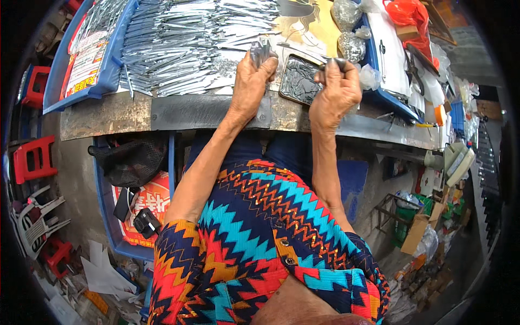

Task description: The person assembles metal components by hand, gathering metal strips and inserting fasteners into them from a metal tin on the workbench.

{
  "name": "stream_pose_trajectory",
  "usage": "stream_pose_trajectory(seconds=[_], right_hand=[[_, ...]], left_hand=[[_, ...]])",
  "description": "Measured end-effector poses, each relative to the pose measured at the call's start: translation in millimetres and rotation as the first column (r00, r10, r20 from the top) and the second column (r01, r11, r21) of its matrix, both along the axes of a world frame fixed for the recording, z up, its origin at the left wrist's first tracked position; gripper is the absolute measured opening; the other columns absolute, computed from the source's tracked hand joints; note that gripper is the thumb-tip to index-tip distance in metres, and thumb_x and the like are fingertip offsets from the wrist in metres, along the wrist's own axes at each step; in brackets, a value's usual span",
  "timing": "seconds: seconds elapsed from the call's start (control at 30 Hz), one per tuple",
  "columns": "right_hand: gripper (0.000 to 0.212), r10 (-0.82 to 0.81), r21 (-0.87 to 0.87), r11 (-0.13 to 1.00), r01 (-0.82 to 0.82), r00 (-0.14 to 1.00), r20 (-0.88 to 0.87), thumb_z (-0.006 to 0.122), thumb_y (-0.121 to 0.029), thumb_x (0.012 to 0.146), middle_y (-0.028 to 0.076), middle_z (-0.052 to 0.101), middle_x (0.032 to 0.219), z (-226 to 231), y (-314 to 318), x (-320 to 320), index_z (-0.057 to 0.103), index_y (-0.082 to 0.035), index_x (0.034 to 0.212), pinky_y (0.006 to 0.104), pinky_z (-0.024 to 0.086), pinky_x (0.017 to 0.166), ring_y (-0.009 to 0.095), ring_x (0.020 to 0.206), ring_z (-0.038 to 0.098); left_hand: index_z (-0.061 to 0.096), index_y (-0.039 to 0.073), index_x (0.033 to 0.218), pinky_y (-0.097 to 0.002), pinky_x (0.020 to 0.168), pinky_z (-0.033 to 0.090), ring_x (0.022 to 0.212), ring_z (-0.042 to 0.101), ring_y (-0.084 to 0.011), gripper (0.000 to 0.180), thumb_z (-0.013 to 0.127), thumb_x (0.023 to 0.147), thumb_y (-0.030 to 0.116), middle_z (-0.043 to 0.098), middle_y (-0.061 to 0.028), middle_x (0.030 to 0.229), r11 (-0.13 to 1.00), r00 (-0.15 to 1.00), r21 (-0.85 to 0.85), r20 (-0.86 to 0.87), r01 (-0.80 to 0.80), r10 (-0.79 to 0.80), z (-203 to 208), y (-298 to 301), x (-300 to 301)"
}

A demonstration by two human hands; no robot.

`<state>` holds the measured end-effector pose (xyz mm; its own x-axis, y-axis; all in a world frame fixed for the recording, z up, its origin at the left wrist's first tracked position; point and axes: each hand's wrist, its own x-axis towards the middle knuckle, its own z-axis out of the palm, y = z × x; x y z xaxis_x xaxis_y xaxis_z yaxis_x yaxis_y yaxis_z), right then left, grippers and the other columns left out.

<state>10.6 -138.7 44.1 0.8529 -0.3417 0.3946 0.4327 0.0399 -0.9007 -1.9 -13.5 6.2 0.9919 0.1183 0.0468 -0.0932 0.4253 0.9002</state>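
Note:
My left hand [252,76] is closed above the table's front edge, gripping a small bundle of shiny metal pieces [261,51] upright between thumb and fingers. To its right, my right hand [338,95] pinches a slim silver metal piece [306,52] that points away to the left; its far end comes near the left hand. Beneath and beside the right hand lies a shallow rectangular tin [283,86] with many small dark metal parts [299,78] in it. A broad heap of thin silver metal strips [181,49] covers the table left of my hands.
A blue tray [111,76] with strips and a printed sheet stands at the left. Bagged small parts [352,47], another blue tray [398,103] and a red plastic bag [409,21] are at the right. Below the tabletop, an open blue drawer [108,216] holds a black mesh bag [135,162].

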Motion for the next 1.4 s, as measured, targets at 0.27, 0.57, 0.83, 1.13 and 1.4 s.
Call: stream_pose_trajectory(seconds=[0.27, 0.57, 0.83, 1.13, 1.4], right_hand=[[0.011, -0.07, -0.547, 0.813, 0.198, 0.967, 0.245, 0.054, 0.004, 0.082, 0.013, 0.054, 0.077, -19, 20, -10, 0.051, 0.003, 0.092, 0.0328, 0.045, 0.057, 0.025, 0.065, 0.055], [0.028, 0.234, -0.786, 0.603, 0.134, 0.913, 0.335, 0.059, 0.011, 0.069, 0.021, 0.054, 0.086, -30, 16, -37, 0.049, 0.006, 0.094, 0.0399, 0.048, 0.063, 0.036, 0.074, 0.057], [0.017, 0.196, -0.746, 0.666, -0.014, 0.968, 0.157, 0.057, 0.005, 0.072, 0.016, 0.052, 0.078, -15, 10, -26, 0.052, 0.001, 0.088, 0.0362, 0.045, 0.057, 0.031, 0.065, 0.054], [0.017, 0.435, -0.823, 0.554, -0.124, 0.887, 0.158, 0.061, -0.001, 0.074, 0.013, 0.053, 0.086, 35, 7, 19, 0.059, -0.002, 0.09, 0.0357, 0.044, 0.069, 0.029, 0.077, 0.053], [0.018, 0.588, -0.959, 0.278, -0.056, 0.8, 0.123, 0.06, -0.002, 0.067, 0.011, 0.052, 0.091, 42, 9, 40, 0.059, -0.003, 0.084, 0.0376, 0.042, 0.076, 0.031, 0.087, 0.05]], left_hand=[[0.049, -0.007, 0.11, -0.0295, 0.07, 0.043, 0.072, 0.047, -0.0145, 0.031, 0.055, 0.088, 0.014, 0.05, -0.0063, 0.083, 0.702, 0.958, -0.664, 0.083, 0.257, -0.273, -16, 11, 9], [0.053, -0.003, 0.113, -0.0311, 0.077, 0.048, 0.09, 0.057, -0.0183, 0.031, 0.055, 0.088, 0.015, 0.059, -0.0114, 0.1, 0.733, 0.969, -0.66, -0.028, 0.166, -0.245, -19, 16, 9], [0.061, 0.0, 0.092, -0.0249, 0.07, 0.048, 0.071, 0.059, -0.0128, 0.015, 0.06, 0.086, 0.014, 0.064, -0.0059, 0.079, 0.938, 0.999, -0.347, 0.048, 0.013, 0.004, -4, 8, 1], [0.052, -0.002, 0.107, -0.0248, 0.068, 0.044, 0.076, 0.049, -0.0083, 0.023, 0.057, 0.086, 0.007, 0.057, -0.0017, 0.083, 0.964, 0.981, 0.263, 0.192, -0.027, -0.025, 8, 1, -2], [0.05, -0.001, 0.113, -0.0255, 0.077, 0.043, 0.087, 0.051, -0.0105, 0.029, 0.053, 0.084, -0.001, 0.059, -0.0058, 0.094, 0.921, 0.967, 0.385, 0.251, -0.05, -0.052, 8, 0, -2]])
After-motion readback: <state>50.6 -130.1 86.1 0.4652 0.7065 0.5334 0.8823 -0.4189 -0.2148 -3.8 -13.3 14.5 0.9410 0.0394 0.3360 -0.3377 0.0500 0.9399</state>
